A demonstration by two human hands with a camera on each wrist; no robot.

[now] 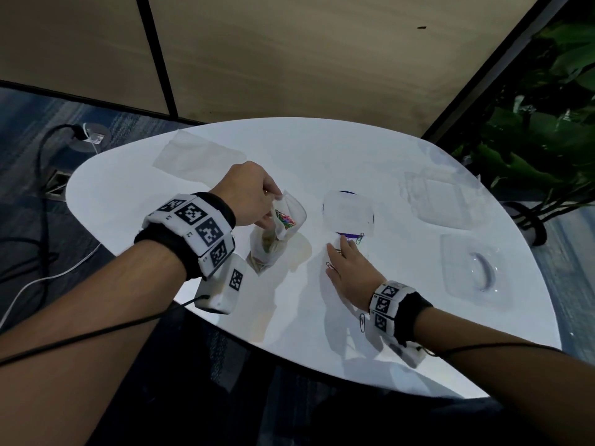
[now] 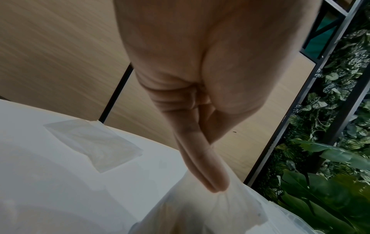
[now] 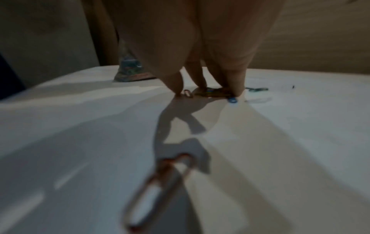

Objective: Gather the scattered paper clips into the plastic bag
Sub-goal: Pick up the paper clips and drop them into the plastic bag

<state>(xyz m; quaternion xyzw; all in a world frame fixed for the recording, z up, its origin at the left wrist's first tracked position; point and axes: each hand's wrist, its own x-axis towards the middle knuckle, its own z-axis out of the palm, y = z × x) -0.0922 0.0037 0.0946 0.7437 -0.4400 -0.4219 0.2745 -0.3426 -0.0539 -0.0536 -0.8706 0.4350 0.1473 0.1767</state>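
Note:
My left hand (image 1: pixel 257 194) pinches the rim of a small clear plastic bag (image 1: pixel 283 226) and holds it upright on the white table (image 1: pixel 225 284); several coloured paper clips lie inside. In the left wrist view the fingers (image 2: pixel 208 166) grip the bag's edge (image 2: pixel 200 213). My right hand (image 1: pixel 349 268) lies palm down to the bag's right, its fingertips (image 3: pixel 176 85) pressing on a small cluster of clips (image 3: pixel 214 92). A blue clip (image 3: pixel 232 99) pokes out beside them. Loose clips lie by the thumb (image 1: pixel 330 265), ahead of the fingers (image 1: pixel 360 239) and by the wrist (image 1: pixel 362 321).
A flat clear bag (image 1: pixel 196 156) lies at the table's back left. A white card over a purple ring (image 1: pixel 349 214) sits just beyond my right hand. Clear plastic trays (image 1: pixel 441 201) (image 1: pixel 470 268) are at the right. Plants (image 1: pixel 531 140) stand past the right edge.

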